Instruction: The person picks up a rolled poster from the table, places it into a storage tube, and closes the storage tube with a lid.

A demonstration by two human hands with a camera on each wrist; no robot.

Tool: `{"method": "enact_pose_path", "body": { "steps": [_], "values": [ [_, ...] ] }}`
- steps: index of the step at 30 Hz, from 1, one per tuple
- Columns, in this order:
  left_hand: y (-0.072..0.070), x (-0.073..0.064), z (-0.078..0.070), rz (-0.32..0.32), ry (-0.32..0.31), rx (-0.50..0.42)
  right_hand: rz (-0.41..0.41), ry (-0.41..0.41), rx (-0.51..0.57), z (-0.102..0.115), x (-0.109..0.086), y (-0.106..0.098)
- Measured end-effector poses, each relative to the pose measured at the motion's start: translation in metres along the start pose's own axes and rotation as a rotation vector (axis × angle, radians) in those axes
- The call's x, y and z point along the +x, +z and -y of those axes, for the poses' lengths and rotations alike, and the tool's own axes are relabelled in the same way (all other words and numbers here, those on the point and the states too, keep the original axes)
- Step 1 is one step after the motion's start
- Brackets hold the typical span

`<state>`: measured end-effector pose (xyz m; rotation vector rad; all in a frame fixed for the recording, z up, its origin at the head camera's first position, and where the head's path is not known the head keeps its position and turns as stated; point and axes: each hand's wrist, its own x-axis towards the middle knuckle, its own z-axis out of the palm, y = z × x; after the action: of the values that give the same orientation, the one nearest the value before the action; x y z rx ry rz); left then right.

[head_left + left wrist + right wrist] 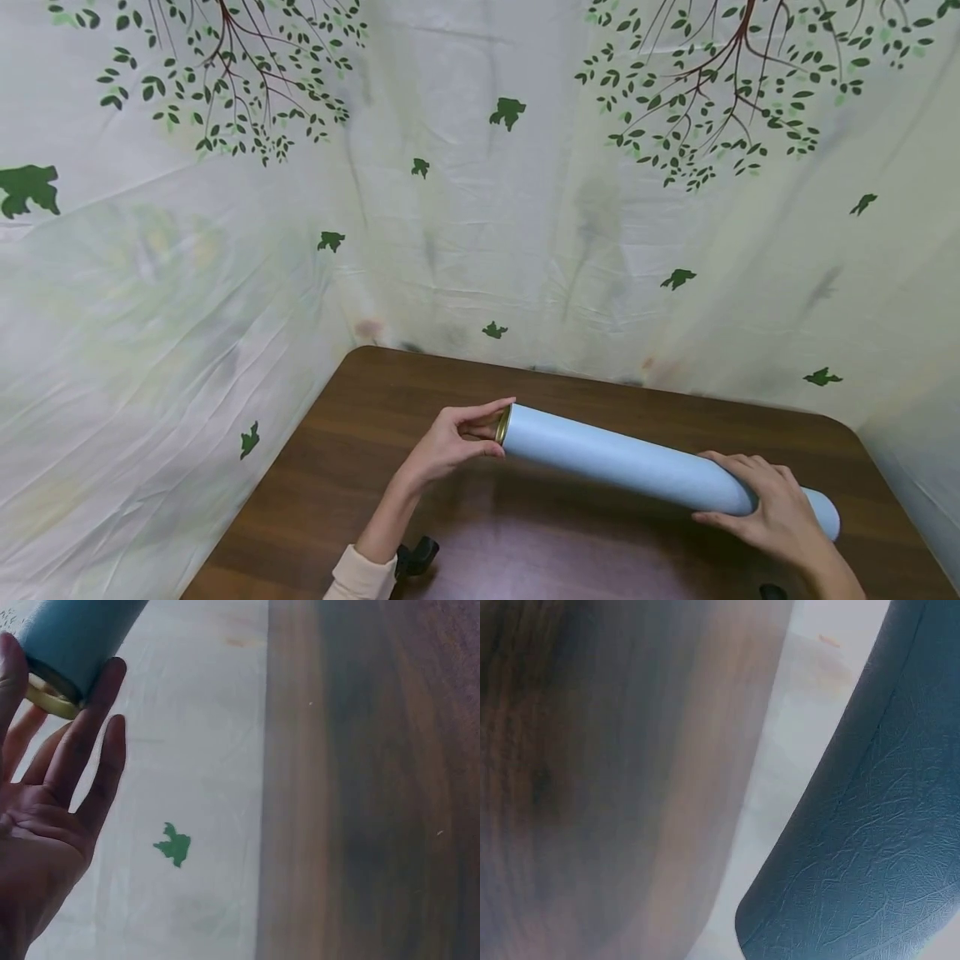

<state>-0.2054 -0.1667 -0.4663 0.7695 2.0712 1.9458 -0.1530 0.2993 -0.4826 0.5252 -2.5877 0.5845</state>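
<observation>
A long light blue tube (607,454) is held slanted above the brown table, its left end further away than its right end. Around the left end runs a gold-coloured rim (503,424). My left hand (442,442) holds that end between thumb and fingers; the left wrist view shows its fingers about the rim (52,703). Near the other end, my right hand (776,508) grips the tube from above, thumb on the near side. In the right wrist view the wrinkled surface of the tube (877,810) fills the right side, and no fingers show.
Under the tube lies a brown wooden table (322,492) with rounded far corners. Pale cloth (450,275) printed with branches and green leaves hangs behind it and at both sides. A black device (420,557) sits at my left wrist.
</observation>
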Motion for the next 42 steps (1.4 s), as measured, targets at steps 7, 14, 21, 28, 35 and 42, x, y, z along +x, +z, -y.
{"method": "enact_pose_path", "body": {
  "steps": [7,14,21,28,35,42],
  "values": [
    [-0.002,0.001,-0.001,0.081,-0.031,0.034,0.017,0.003,0.015,-0.004,-0.005,0.001],
    [-0.010,0.000,-0.001,0.209,0.068,0.029,0.046,0.008,0.088,-0.007,-0.009,-0.001],
    [-0.006,-0.004,-0.001,0.193,0.028,0.076,0.050,-0.041,0.092,-0.006,-0.008,0.000],
    [0.002,-0.004,0.006,0.127,0.080,0.122,0.034,-0.063,0.106,-0.006,-0.009,-0.001],
    [0.001,-0.004,0.006,0.124,0.041,0.158,0.040,-0.057,0.087,-0.007,-0.006,0.004],
    [-0.005,-0.006,0.000,0.116,-0.002,0.170,0.025,-0.017,0.051,-0.006,-0.006,0.008]
  ]
}}
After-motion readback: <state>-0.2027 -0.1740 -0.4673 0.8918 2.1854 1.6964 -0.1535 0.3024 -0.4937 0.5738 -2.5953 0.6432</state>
